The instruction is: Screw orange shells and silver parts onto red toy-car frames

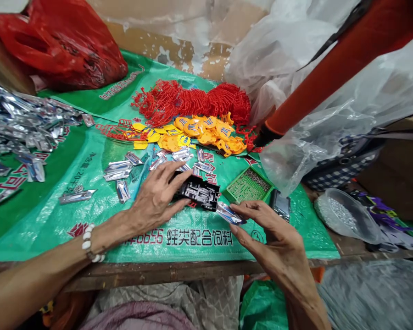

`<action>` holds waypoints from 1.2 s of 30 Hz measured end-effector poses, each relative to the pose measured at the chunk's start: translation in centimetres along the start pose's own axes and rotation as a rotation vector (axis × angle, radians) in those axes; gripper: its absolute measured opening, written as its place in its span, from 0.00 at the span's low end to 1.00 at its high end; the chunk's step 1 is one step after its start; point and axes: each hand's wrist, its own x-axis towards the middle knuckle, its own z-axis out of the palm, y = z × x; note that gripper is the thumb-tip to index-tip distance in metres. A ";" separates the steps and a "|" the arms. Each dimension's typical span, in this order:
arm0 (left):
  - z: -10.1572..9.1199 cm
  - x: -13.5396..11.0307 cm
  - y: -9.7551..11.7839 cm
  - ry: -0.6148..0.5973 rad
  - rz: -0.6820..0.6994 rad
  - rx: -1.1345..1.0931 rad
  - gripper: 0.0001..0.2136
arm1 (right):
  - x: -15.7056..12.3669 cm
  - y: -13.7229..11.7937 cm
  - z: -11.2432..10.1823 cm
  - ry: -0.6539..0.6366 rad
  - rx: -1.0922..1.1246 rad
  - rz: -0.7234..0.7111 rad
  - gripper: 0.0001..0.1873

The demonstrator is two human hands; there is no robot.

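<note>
My left hand [158, 195] grips a black plastic box-like part [201, 192] by its left end, thumb below and fingers above. Inside that part a moulded hollow structure shows. Between the thumb and fingers of my right hand [266, 231] is a shiny silver plastic piece [229, 213] with blue marks. Its left tip lies at the black part's right end; whether they touch I cannot tell. Just behind my right hand is a green tray [230, 187] of tiny metal bits. More silver pieces [118, 170] lie behind and left of my left hand.
Orange and yellow plastic parts [206, 130] and a heap of red lattice parts [196, 103] lie at the back. A silver pile [24, 123] is at left. An orange-red pole [330, 68] slants in from the right. A clear bowl [344, 217] stands at right.
</note>
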 end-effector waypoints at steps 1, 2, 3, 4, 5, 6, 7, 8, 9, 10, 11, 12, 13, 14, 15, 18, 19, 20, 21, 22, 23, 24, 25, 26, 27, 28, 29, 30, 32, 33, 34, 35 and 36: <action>0.4 0.0 -0.1 -0.030 -0.024 -0.030 0.22 | 0.1 0.0 0.1 0.001 -0.002 -0.006 0.16; 0.7 0.0 -0.2 -0.046 -0.031 -0.048 0.23 | 0.2 0.0 0.1 0.000 0.002 -0.013 0.16; 1.0 -0.1 -0.2 -0.046 -0.024 -0.044 0.22 | 0.3 0.0 0.1 -0.002 0.011 -0.022 0.16; 1.2 -0.2 -0.2 -0.028 -0.005 -0.013 0.20 | 0.4 0.1 0.1 -0.001 0.023 -0.029 0.16; 1.2 -0.3 -0.1 0.001 0.033 0.036 0.18 | 0.5 0.1 0.0 0.003 0.038 -0.033 0.16; 1.2 -0.5 0.0 0.024 0.086 0.085 0.17 | 0.5 0.0 -0.1 0.005 0.052 -0.033 0.17; 1.0 -0.6 0.1 0.031 0.142 0.120 0.16 | 0.5 0.0 -0.1 0.005 0.065 -0.028 0.17; 0.7 -0.7 0.3 0.020 0.189 0.132 0.16 | 0.6 -0.1 -0.2 0.002 0.075 -0.024 0.18; 0.4 -0.8 0.4 -0.005 0.220 0.120 0.16 | 0.6 -0.1 -0.2 -0.009 0.084 -0.018 0.18; 0.0 -0.9 0.5 -0.036 0.230 0.090 0.15 | 0.7 -0.2 -0.2 -0.026 0.092 -0.017 0.19; -0.4 -0.9 0.6 -0.059 0.224 0.046 0.16 | 0.8 -0.4 -0.2 -0.043 0.100 -0.020 0.18; -0.7 -1.0 0.6 -0.064 0.205 -0.004 0.15 | 1.0 -0.5 -0.1 -0.057 0.105 -0.026 0.18; -0.9 -1.0 0.7 -0.058 0.180 -0.055 0.14 | 1.2 -0.6 0.1 -0.068 0.105 -0.032 0.17; -0.9 -1.0 0.7 -0.047 0.156 -0.102 0.10 | 1.4 -0.7 0.2 -0.083 0.099 -0.034 0.16; -0.8 -1.0 0.7 -0.041 0.132 -0.148 0.06 | 1.5 -0.8 0.4 -0.101 0.089 -0.030 0.16; 0.1 -1.2 0.7 -0.043 0.045 -0.326 0.09 | 1.8 -0.9 0.8 -0.159 0.076 -0.012 0.15; 0.4 -1.2 0.7 -0.053 0.007 -0.383 0.13 | 1.7 -0.9 0.8 -0.174 0.085 -0.010 0.15; 0.7 -1.3 0.7 -0.064 -0.029 -0.429 0.16 | 1.6 -0.9 0.8 -0.182 0.100 -0.012 0.15; 1.0 -1.5 0.7 -0.082 -0.058 -0.459 0.18 | 1.5 -0.9 0.8 -0.187 0.118 -0.012 0.15; 1.2 -1.6 0.7 -0.112 -0.074 -0.473 0.18 | 1.3 -0.8 0.8 -0.194 0.138 -0.009 0.15; 1.2 -1.7 0.7 -0.155 -0.078 -0.476 0.16 | 1.2 -0.8 0.6 -0.204 0.157 0.000 0.15; 1.2 -1.8 0.8 -0.195 -0.072 -0.480 0.13 | 1.1 -0.7 0.5 -0.213 0.176 0.014 0.15; 1.2 -1.9 0.8 -0.230 -0.061 -0.477 0.12 | 1.1 -0.7 0.3 -0.221 0.193 0.030 0.15; 1.1 -2.1 0.9 -0.255 -0.047 -0.467 0.11 | 1.1 -0.8 0.0 -0.228 0.205 0.045 0.15; 1.0 -2.1 0.9 -0.275 -0.033 -0.453 0.12 | 1.3 -0.8 -0.3 -0.235 0.216 0.056 0.15; 1.0 -2.2 1.0 -0.282 -0.015 -0.434 0.13 | 1.5 -0.9 -0.6 -0.240 0.224 0.059 0.15; 0.9 -2.3 1.1 -0.281 0.002 -0.413 0.13 | 1.7 -1.0 -0.8 -0.256 0.224 0.059 0.15; 0.9 -2.3 1.2 -0.274 0.020 -0.395 0.13 | 2.0 -1.2 -1.0 -0.280 0.213 0.051 0.15; 0.8 -2.2 1.3 -0.252 0.065 -0.367 0.13 | 2.7 -1.5 -1.3 -0.355 0.165 0.030 0.15; 0.7 -2.2 1.4 -0.240 0.088 -0.356 0.13 | 3.1 -1.6 -1.3 -0.402 0.140 0.022 0.15; 0.7 -2.1 1.5 -0.232 0.108 -0.344 0.12 | 3.4 -1.8 -1.3 -0.450 0.116 0.018 0.14; 0.6 -2.1 1.6 -0.226 0.126 -0.327 0.13 | 3.7 -1.9 -1.2 -0.496 0.097 0.019 0.13; 0.5 -2.0 1.6 -0.226 0.140 -0.306 0.13 | 4.0 -2.0 -1.2 -0.537 0.083 0.020 0.12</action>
